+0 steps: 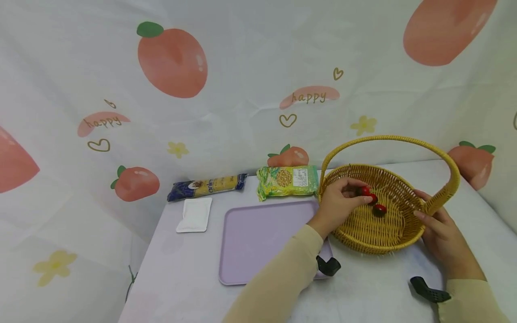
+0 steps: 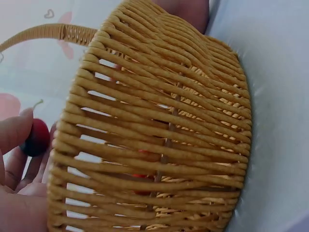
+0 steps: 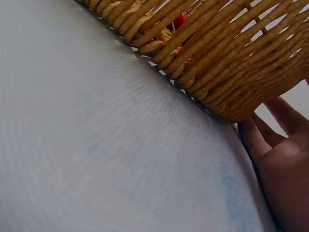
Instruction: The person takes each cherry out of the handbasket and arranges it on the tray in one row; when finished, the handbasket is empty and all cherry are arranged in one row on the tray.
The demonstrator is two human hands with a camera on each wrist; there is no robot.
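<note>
My left hand is over the left part of a yellow-brown wicker basket, pinching a dark red cherry between thumb and fingers. A thin stem shows on that cherry in the left wrist view. Two more red cherries are close to the fingertips, on the basket's inside. At the basket's right side, near the foot of its arched handle, my right hand holds the rim. In the right wrist view, the right hand lies against the outer wall, with some fingertips hidden behind it.
Left of the basket lies a light purple tray, partly under my left forearm. Behind it are a yellow-green packet and a blue-and-gold pasta packet. A white sachet sits at the tray's left. A printed cloth hangs behind the table.
</note>
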